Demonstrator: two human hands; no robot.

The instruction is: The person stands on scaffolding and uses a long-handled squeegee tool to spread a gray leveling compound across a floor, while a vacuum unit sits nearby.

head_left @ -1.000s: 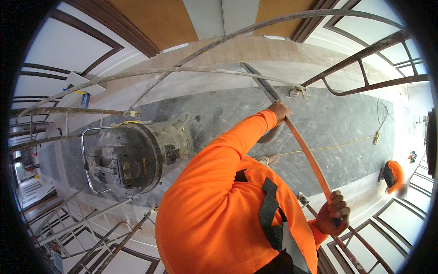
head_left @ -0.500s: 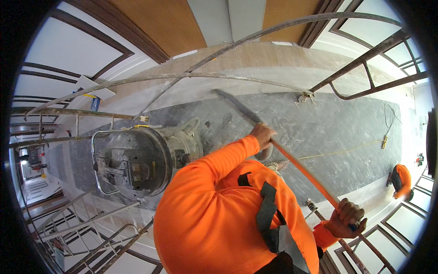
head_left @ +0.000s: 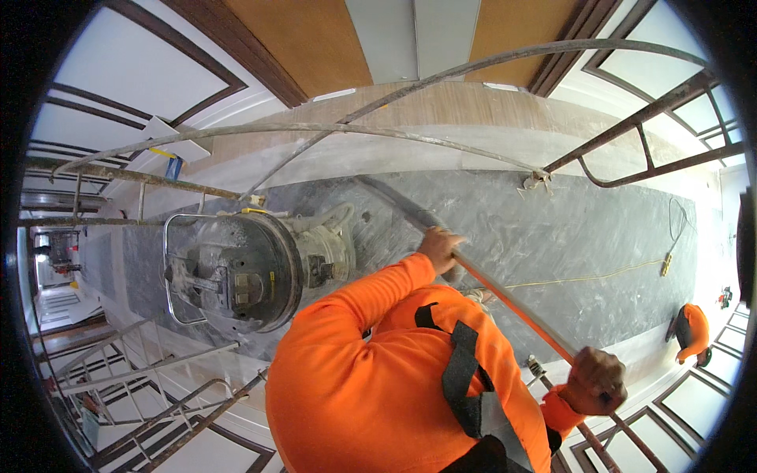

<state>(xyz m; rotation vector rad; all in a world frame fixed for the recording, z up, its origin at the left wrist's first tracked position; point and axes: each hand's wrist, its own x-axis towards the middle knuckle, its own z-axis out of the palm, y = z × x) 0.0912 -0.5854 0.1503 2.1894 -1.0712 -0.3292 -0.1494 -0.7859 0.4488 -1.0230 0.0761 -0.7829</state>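
Both my hands hold one long pole [head_left: 512, 293], slanting from far left to near right. My left hand [head_left: 440, 248] is closed around its middle, arm bent across my chest. My right hand [head_left: 597, 381] is a fist around the near end. Between them the pole looks smooth, grey with an orange side. Beyond my left hand runs a thicker, blurred grey tube [head_left: 398, 203], reaching down toward the floor; its tip is hard to make out. To my left stands a dusty drum-shaped vacuum cleaner [head_left: 236, 272], with a pale hose [head_left: 335, 221] curled at its side.
Scaffold tubes [head_left: 441, 76] cross ahead; a scaffold frame [head_left: 643, 130] stands at right, more at left [head_left: 134, 177] and behind. A yellow cord [head_left: 583, 278] lies on the dusty grey floor covering [head_left: 615, 229]. A person in orange [head_left: 692, 333] bends down at far right.
The pole's far end has swung left, and my left hand has shifted left with it. My right hand has turned and its fingers wrap more tightly. The whole view has shifted slightly.
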